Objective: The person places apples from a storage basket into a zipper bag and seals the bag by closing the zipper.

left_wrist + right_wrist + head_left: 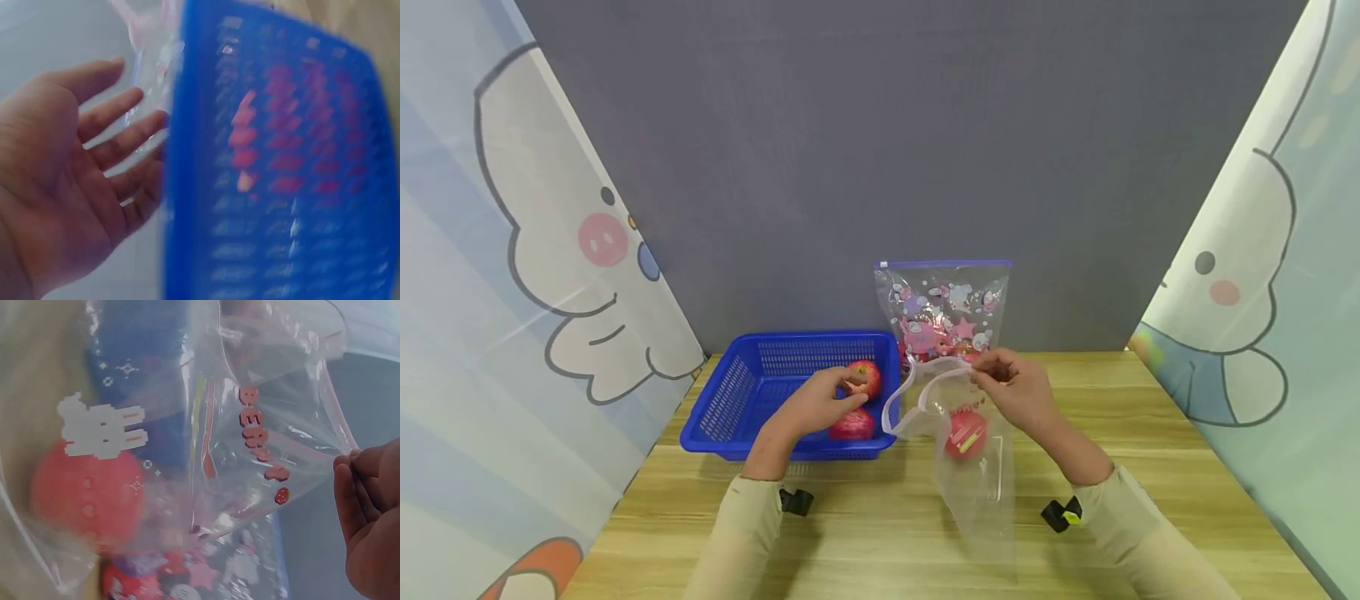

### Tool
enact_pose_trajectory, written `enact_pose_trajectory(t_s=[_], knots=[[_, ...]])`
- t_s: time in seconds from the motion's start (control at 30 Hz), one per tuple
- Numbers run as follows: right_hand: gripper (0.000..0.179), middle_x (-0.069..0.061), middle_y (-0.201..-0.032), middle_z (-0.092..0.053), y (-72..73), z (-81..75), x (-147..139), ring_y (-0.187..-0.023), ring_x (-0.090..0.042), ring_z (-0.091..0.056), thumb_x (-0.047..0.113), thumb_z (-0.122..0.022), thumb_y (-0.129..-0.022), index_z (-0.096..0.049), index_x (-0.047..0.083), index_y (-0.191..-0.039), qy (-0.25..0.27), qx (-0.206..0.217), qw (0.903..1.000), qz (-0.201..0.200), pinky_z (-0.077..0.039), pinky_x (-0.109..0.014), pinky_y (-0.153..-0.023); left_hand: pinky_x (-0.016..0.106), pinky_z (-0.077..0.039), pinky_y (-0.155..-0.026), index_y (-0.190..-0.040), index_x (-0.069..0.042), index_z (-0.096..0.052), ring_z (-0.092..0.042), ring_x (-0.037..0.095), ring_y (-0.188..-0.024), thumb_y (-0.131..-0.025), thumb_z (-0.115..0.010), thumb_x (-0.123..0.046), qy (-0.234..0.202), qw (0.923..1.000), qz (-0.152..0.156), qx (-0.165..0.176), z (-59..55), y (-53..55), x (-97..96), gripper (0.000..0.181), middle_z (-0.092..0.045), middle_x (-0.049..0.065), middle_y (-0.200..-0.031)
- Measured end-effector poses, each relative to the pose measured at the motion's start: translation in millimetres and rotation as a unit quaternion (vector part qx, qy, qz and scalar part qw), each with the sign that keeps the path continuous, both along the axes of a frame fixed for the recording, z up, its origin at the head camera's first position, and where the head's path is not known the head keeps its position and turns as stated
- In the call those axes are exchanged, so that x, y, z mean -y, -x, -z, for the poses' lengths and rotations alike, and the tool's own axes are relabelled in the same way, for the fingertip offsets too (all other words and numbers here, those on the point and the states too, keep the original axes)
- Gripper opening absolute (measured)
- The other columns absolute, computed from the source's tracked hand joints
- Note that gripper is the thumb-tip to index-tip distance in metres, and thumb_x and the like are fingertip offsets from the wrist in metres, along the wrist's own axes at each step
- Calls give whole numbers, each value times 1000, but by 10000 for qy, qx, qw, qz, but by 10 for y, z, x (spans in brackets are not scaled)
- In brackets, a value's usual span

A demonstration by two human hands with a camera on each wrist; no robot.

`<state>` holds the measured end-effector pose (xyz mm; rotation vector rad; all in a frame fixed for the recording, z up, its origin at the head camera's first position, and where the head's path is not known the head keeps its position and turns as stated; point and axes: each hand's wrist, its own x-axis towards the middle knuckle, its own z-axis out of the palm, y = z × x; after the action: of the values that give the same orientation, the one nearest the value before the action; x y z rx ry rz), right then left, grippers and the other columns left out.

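Observation:
My right hand [1018, 392] pinches the rim of a clear plastic zip bag [250, 450] printed with a white rabbit and red letters. The bag's mouth gapes toward the left, and a red apple [965, 434] sits inside it. Over the right end of a blue plastic basket [730, 392] is my left hand [820, 403], its fingers loosely bent and nothing gripped. Two red apples lie in the basket close to those fingers, one apple [867, 377] behind and one apple [852, 426] in front. In the left wrist view the basket wall partly covers the fingertips.
Behind the held bag stands another clear bag [943, 312] with a purple zip and cartoon prints, red fruit at its bottom. A dark grey panel [880, 167] rises at the back of the wooden table [850, 533]. Printed cloth walls flank both sides.

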<state>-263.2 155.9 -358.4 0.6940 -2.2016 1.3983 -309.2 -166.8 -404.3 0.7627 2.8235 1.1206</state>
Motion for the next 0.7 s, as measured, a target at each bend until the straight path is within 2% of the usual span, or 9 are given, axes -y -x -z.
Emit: enact_pose_trajectory(t_s=[0.1,0.27,0.33,0.43,0.53,0.7], knots=[[7,-16,-74,-68,20,-93,-107,-58,-21,-62,-11,-69,-83,-66,-6,-85,143,-149,9995,219,-45,-19,-48,42,-51,-83,-121,-6,-65,-61,27,-102,-95,-64,-25,282,9993,-204,129,-123,95,120,32,-64,12,-118],[2,-19,-75,-69,43,-294,-256,-62,-19,-66,-8,-68,-85,-66,-9,-85,363,-362,9977,442,-48,-18,-52,44,-50,-86,-118,-5,-65,-61,29,-105,-95,-64,-25,579,9973,-428,152,-283,263,265,31,-64,12,-116],[4,-20,-76,-68,54,-369,-291,-63,-21,-66,-6,-68,-86,-66,-9,-85,459,-424,9968,498,-49,-18,-53,46,-48,-88,-119,-4,-65,-60,30,-106,-95,-64,-25,697,9964,-459,145,-303,338,300,32,-64,12,-114],[6,-21,-77,-69,91,-434,-328,-63,-21,-66,-2,-68,-88,-66,-7,-86,476,-458,9961,587,-50,-18,-55,47,-47,-91,-121,-2,-64,-58,30,-108,-95,-63,-26,879,9941,-543,334,-295,447,324,36,-63,13,-115],[7,-15,-79,-70,182,-384,-347,-63,-18,-65,4,-71,-88,-67,-2,-89,252,-228,9979,556,-49,-19,-54,48,-46,-92,-125,-1,-61,-57,32,-111,-95,-63,-26,1065,9910,-589,564,-228,580,325,39,-61,17,-121],[6,-6,-79,-69,290,-141,-202,-65,-22,-63,4,-73,-87,-68,4,-91,-153,291,9995,37,-50,-23,-53,50,-43,-96,-130,2,-56,-53,36,-115,-91,-68,-22,1196,9877,-379,933,-117,773,242,47,-55,24,-127]])
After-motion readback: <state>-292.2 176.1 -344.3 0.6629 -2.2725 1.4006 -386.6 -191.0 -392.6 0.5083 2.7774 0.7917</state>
